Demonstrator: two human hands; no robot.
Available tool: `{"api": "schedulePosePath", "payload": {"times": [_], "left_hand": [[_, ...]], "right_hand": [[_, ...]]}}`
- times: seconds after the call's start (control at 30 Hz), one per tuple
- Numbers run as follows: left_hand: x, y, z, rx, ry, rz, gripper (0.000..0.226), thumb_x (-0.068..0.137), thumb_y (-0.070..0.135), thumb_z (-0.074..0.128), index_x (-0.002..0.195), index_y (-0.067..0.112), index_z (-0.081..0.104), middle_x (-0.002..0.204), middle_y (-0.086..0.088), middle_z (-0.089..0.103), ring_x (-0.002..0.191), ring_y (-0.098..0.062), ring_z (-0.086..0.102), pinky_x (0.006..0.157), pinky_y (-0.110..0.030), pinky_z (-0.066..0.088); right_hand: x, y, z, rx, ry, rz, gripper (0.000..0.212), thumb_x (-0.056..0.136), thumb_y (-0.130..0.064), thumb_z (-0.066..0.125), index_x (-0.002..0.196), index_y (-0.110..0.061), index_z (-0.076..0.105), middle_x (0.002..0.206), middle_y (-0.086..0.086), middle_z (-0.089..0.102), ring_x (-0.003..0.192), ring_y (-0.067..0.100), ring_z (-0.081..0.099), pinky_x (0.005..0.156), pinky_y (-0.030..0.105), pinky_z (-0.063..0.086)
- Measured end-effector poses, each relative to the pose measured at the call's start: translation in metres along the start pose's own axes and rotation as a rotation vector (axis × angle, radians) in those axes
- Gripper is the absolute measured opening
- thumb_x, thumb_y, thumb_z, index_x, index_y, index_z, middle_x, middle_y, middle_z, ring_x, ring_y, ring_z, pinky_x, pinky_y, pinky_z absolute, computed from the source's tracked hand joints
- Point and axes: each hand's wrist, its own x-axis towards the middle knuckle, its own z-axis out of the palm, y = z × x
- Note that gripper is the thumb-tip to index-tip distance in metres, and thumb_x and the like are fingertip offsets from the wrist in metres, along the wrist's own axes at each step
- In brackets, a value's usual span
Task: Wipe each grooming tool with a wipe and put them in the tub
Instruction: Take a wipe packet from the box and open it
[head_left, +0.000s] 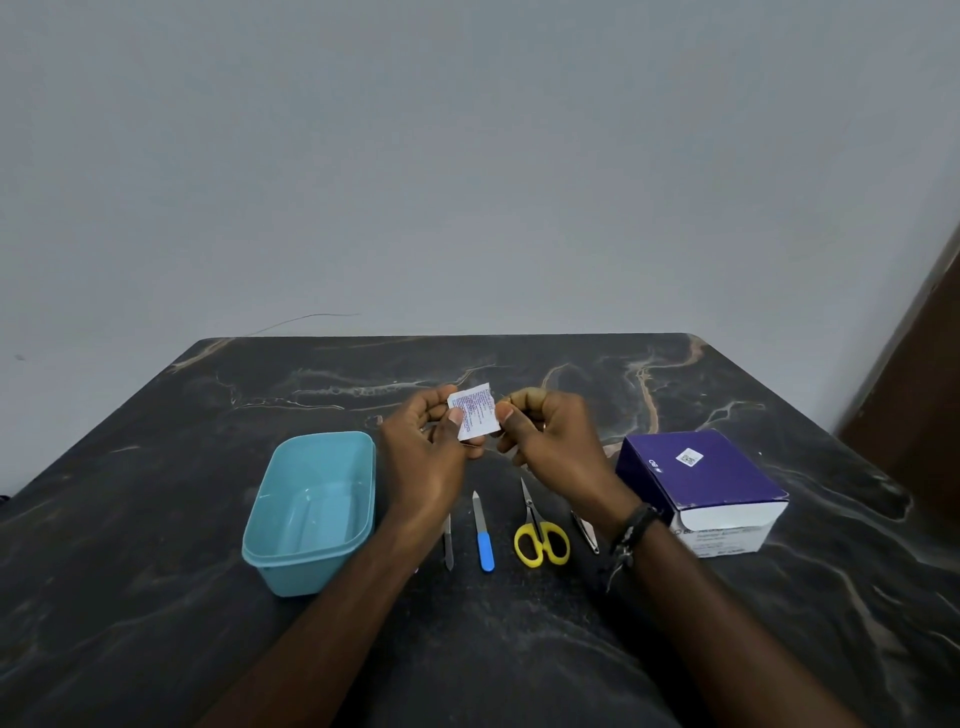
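Both hands, left hand (423, 441) & right hand (545, 436), pinch a wipe packet (475, 411) above the table, w/ the tub (311, 564) nearby. It's light, thin, prob. slippery; grip its edges.

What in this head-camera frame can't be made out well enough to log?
- Wipe packet: print too small to read; whether it is torn open is unclear, since the left hand and right hand pinch its edges.
- Metal tool left of the blue-handled nail file: upper part hidden by the left wrist.
- Nail clipper: partly behind the right wrist.
- Purple box: label text blurred.
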Motion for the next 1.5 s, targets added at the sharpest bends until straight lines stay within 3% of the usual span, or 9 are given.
{"api": "schedulePosePath", "payload": {"times": [0.23,0.37,0.5,0.77,1.03,1.17,1.37,1.5], "left_hand": [[0.0012,0.0003,-0.0009,-0.006,0.000,0.008,0.023,0.091,-0.001,0.059,0.112,0.006,0.066,0.095,-0.009,0.071,0.065,-0.018,0.069,0.048,-0.026,0.054],[0.0006,0.0003,-0.0008,0.008,-0.003,0.023,0.024,0.091,-0.001,0.059,0.114,0.007,0.064,0.092,-0.007,0.071,0.059,-0.013,0.067,0.047,-0.025,0.053],[-0.0015,0.0007,0.0011,0.035,0.000,0.056,0.025,0.093,0.000,0.057,0.116,0.005,0.063,0.093,-0.011,0.071,0.059,-0.014,0.067,0.046,-0.024,0.053],[-0.0022,-0.0007,0.0004,0.078,0.012,0.071,0.023,0.092,0.002,0.059,0.114,0.008,0.064,0.089,-0.006,0.071,0.062,-0.015,0.069,0.048,-0.027,0.054],[-0.0018,-0.0030,-0.0014,0.144,0.035,0.091,0.024,0.091,0.004,0.060,0.113,0.014,0.066,0.096,-0.006,0.073,0.069,-0.020,0.071,0.053,-0.035,0.059],[-0.0014,-0.0039,-0.0013,0.143,0.032,0.087,0.024,0.091,0.003,0.060,0.112,0.014,0.066,0.096,-0.007,0.072,0.071,-0.023,0.071,0.052,-0.034,0.058],[-0.0025,-0.0016,-0.0007,0.122,0.013,0.077,0.023,0.092,0.003,0.060,0.112,0.012,0.066,0.090,-0.005,0.071,0.064,-0.016,0.069,0.050,-0.031,0.057],[-0.0024,-0.0022,0.0002,0.110,0.014,0.075,0.022,0.091,0.003,0.060,0.111,0.011,0.065,0.091,-0.007,0.071,0.063,-0.016,0.069,0.050,-0.030,0.056]], "right_hand": [[-0.0007,-0.0025,0.0008,0.154,-0.044,0.064,0.015,0.094,-0.009,0.057,0.091,-0.002,0.069,0.074,0.008,0.069,0.058,0.008,0.063,0.051,0.020,0.047],[-0.0016,0.0018,0.0025,-0.129,0.092,-0.067,0.014,0.093,-0.016,0.060,0.083,-0.013,0.070,0.070,-0.002,0.069,0.059,0.008,0.063,0.053,0.024,0.052],[-0.0027,0.0044,0.0046,-0.434,0.156,-0.199,0.013,0.091,-0.019,0.059,0.083,-0.016,0.068,0.066,-0.005,0.067,0.053,0.005,0.055,0.047,0.014,0.036],[-0.0024,0.0054,0.0070,-0.413,0.180,-0.163,0.015,0.093,-0.022,0.058,0.085,-0.014,0.069,0.071,-0.004,0.068,0.057,0.004,0.057,0.048,0.014,0.037],[-0.0021,0.0067,0.0057,-0.444,0.181,-0.156,0.014,0.093,-0.019,0.058,0.085,-0.015,0.069,0.076,-0.003,0.072,0.063,0.005,0.062,0.053,0.021,0.049],[-0.0017,0.0065,0.0063,-0.421,0.182,-0.138,0.015,0.093,-0.019,0.058,0.085,-0.013,0.069,0.076,-0.002,0.071,0.061,0.005,0.061,0.048,0.013,0.041],[-0.0040,0.0031,0.0059,-0.321,0.241,-0.162,0.015,0.085,-0.017,0.066,0.072,-0.011,0.066,0.066,-0.005,0.067,0.056,0.005,0.062,0.048,0.018,0.050],[-0.0039,0.0032,0.0050,-0.256,0.255,-0.160,0.009,0.084,-0.016,0.068,0.077,-0.012,0.066,0.070,-0.006,0.068,0.060,0.004,0.064,0.052,0.017,0.051]]}}
